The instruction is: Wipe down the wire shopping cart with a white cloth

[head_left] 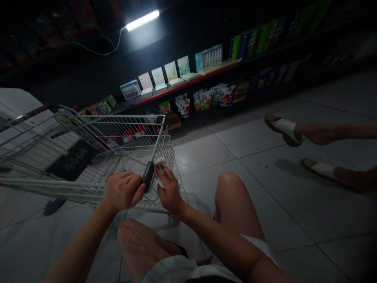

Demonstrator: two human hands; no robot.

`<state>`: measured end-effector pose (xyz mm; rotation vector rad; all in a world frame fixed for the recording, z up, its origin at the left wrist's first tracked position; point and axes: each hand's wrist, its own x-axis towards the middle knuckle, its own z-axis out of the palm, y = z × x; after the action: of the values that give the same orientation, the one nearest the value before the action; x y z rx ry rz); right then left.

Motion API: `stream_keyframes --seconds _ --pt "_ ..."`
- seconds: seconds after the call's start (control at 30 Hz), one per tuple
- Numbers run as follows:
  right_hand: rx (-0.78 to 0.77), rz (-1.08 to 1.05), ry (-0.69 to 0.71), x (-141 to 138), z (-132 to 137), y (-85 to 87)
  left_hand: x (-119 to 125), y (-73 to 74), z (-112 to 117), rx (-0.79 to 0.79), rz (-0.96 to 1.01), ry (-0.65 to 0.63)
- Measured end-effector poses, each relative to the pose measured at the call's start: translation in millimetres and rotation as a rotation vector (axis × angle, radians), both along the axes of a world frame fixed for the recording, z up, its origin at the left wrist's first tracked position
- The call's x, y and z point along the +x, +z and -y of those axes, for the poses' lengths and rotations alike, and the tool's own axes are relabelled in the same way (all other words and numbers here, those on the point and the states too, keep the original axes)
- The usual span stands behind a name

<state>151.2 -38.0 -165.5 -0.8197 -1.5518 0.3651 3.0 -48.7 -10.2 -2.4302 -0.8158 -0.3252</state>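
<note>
A dim shop aisle, lit by one fluorescent tube (142, 20) on a dark wall, runs past a shelf (185, 84) of boxed cards and bright packets, above a pale tiled floor (224, 151). A wire shopping cart (126, 145) stands close in front of the person's bare knees, with a dark mat (72, 160) on the floor beyond it.

The left hand (122, 192) is closed around a black grip (148, 177) on the cart's upright bar, its fingers curling to the grip's near side. The right hand (169, 188) is closed too, pinching a crumpled white tissue (159, 177) against the same grip, so the tissue sits between the fingers and the black plastic. Just how far it wraps around the grip is hidden.

The tissue is the weak point: thin and held only at a pinch, it could tear or slip if dragged hard along the grip, then fall through the wire or to the floor. Pressure on the bar could also make the cart roll if its wheels are free — they are out of view. Another person's feet in white slides (282, 129) stand well off to the right, clear of the cart for now, though a swung cart could reach them.
</note>
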Motion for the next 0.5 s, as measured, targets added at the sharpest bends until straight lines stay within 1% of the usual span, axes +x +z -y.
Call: stream_keyframes --seconds 0.1,0.13,0.2,0.27,0.3,0.37,0.43,0.47,0.5 --pt "0.114 -0.001 0.031 11 3 13.6 -5 1.4 -3 -0.010 0.001 -0.022" --pt "0.160 0.024 0.050 14 0 20.9 -7 1.7 -3 -0.013 0.000 -0.029" --pt "0.237 0.140 0.114 20 -13 37.4 -11 1.2 -2 -0.017 0.001 -0.038" --pt "0.241 0.280 0.157 24 -37 53.5 -15 -0.1 1 -0.025 0.012 -0.035" --pt "0.212 0.321 0.146 27 -54 60.5 -17 -0.5 2 -0.032 0.018 -0.028" --pt "0.115 0.323 0.059 35 -94 71.4 -20 0.3 5 -0.060 0.020 0.005" --pt "0.018 0.285 -0.023 45 -131 78.7 -21 4.9 6 -0.138 0.004 0.055" --pt "-0.019 0.277 -0.047 49 -144 81.1 -20 8.6 6 -0.204 -0.011 0.093" --pt "-0.043 0.277 -0.061 51 -151 82.6 -17 13.1 6 -0.282 -0.028 0.147"
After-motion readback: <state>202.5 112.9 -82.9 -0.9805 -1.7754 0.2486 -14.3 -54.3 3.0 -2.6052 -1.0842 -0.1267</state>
